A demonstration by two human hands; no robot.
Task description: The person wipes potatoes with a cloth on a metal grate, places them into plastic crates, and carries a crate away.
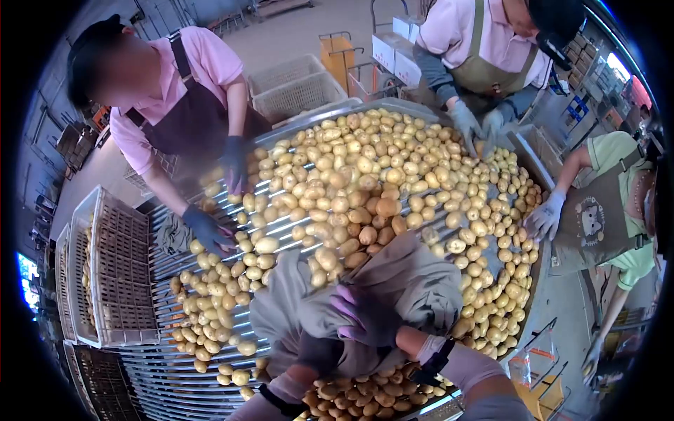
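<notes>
A grey cloth (428, 277) lies bunched over the potatoes at the lower middle. My right hand (365, 317), in a dark glove with purple fingertips, rests on the cloth, its fingers spread. Lower and to the left is my left hand (319, 351), also gloved, at the near edge of the cloth; its fingers are hidden by folds. Brown potatoes (375, 217) lie just beyond the cloth, and more potatoes (365, 396) are below my wrists. Yellow potatoes (337, 158) cover much of the metal roller table (165, 337) around it.
Gloved co-workers' hands reach over the potatoes at the left (207, 231), back right (467, 123) and right (546, 214). White crates (123, 274) stand along the left edge. Another crate (302, 98) is behind the table, near a yellow bin (337, 59).
</notes>
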